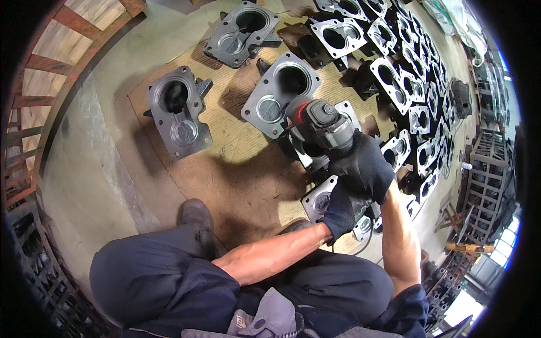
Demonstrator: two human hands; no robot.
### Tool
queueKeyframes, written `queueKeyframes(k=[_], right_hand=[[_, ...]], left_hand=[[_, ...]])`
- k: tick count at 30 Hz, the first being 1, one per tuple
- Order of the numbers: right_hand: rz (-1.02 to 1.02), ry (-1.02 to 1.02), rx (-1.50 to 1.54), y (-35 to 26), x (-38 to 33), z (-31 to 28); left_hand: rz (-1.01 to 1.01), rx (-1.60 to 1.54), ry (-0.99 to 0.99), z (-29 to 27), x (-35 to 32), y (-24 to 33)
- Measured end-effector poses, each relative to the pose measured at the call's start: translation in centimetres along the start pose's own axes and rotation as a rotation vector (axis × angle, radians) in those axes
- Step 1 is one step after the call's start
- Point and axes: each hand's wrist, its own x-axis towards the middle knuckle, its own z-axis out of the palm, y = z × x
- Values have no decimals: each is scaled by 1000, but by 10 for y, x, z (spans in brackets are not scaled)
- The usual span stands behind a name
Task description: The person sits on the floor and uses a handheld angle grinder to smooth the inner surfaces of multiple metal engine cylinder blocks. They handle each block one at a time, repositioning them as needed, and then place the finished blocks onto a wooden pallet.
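Note:
My right hand (367, 168), in a black glove, is wrapped round the body of an angle grinder (329, 125). Closer to me, my gloved left hand (340, 210) closes round the rear part of the tool, its fingers mostly hidden. The grinder's head, with a red ring by its disc, sits at the right edge of a grey metal casting (269, 108) with a large round bore. Whether the disc touches the metal is too blurred to tell. Further castings stand to the left (184, 130) and behind (230, 43). Another casting (319, 201) is partly covered by my left hand.
Many similar castings (418, 119) stand in rows to the right. Brown cardboard (248, 191) covers the floor under the nearest ones. A cord (360, 248) runs beside my knee. A reddish slatted frame (34, 101) borders the left; metal racks (487, 163) stand at the right.

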Motion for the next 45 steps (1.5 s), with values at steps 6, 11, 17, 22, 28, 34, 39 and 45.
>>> queueKeyframes(k=[6, 11, 17, 22, 28, 34, 39, 45], right_hand=[[-53, -61, 55, -2, -8, 23], [28, -135, -51, -20, 3, 11], [-142, 60, -4, 14, 45, -29], [-125, 21, 42, -25, 61, -20], [-72, -107, -40, -65, 51, 1], [-35, -86, 94, -55, 52, -6], [11, -10, 9, -40, 59, -27], [-118, -21, -100, -51, 74, -33]], left_hand=[[140, -466, 236, 17, -22, -41], [152, -272, 281, 4, -7, -54], [253, 251, 57, -11, 58, 9], [253, -9, 76, -33, 71, -17], [260, 420, 106, -50, 28, -14], [450, 352, 220, -37, 35, -8], [303, 75, 118, -24, 64, -1], [161, -474, 66, -18, 88, -15]])
